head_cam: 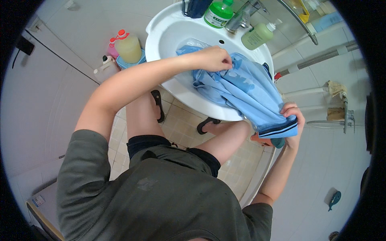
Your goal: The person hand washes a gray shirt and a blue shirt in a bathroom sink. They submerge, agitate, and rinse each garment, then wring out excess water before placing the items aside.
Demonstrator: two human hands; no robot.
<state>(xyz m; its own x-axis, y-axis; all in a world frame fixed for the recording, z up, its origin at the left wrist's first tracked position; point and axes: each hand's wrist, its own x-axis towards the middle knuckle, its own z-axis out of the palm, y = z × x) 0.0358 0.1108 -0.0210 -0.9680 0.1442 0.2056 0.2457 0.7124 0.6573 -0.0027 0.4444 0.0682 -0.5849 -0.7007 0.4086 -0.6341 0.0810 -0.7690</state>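
A light blue shirt [256,87] with darker wet patches lies bunched over the basin and its front right rim. My left hand [214,58] is curled with its fingertips closed on the shirt's fabric above the basin. Off to the right, my right hand [292,117] grips the shirt by a blue ribbed edge with dark and white stripes, held out past the rim. Part of the cloth dips into water in the white washbasin [169,36], and folds hide much of that part. A button shows near the striped edge.
Behind the basin stand a green soap bottle [218,15], a chrome faucet [242,16], a pale green pump bottle [257,36] and a dark cup [197,7]. Jugs [128,48] stand at the left. A metal rail [298,19] and pipes run along the right wall.
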